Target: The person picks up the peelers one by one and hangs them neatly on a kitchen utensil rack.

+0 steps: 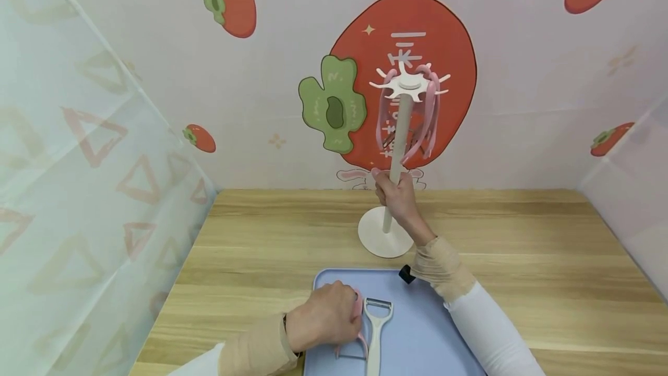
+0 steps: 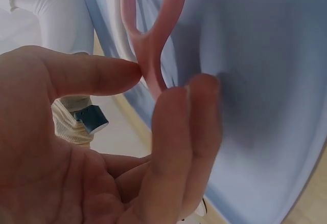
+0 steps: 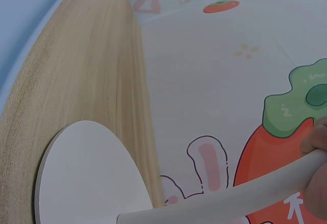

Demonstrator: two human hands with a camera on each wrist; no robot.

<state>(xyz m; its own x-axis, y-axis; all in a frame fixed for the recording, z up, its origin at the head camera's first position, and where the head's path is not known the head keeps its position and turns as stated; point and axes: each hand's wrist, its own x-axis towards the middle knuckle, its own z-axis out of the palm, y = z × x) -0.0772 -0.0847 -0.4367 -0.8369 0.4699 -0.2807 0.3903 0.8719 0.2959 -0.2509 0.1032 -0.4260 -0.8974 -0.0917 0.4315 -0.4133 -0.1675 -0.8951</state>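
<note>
In the head view my left hand (image 1: pixel 329 313), over the tray, pinches a pink Y-shaped peeler (image 1: pixel 360 341). The left wrist view shows thumb and fingertips at the narrow part just below the fork of this peeler (image 2: pixel 149 50). Alongside it on the tray lies a white peeler (image 1: pixel 374 329), its blade end pointing away from me. My right hand (image 1: pixel 399 193) grips the pole of a white hook stand (image 1: pixel 402 132), low down above its round base (image 1: pixel 373 231). Pink utensils (image 1: pixel 430 106) hang from the hooks at the top.
A blue tray (image 1: pixel 417 318) sits at the front of the wooden table (image 1: pixel 271 237). Behind the table rises a wall printed with persimmons (image 1: pixel 454 45). A small black device (image 1: pixel 407 274) is at the right wrist, above the tray's far edge.
</note>
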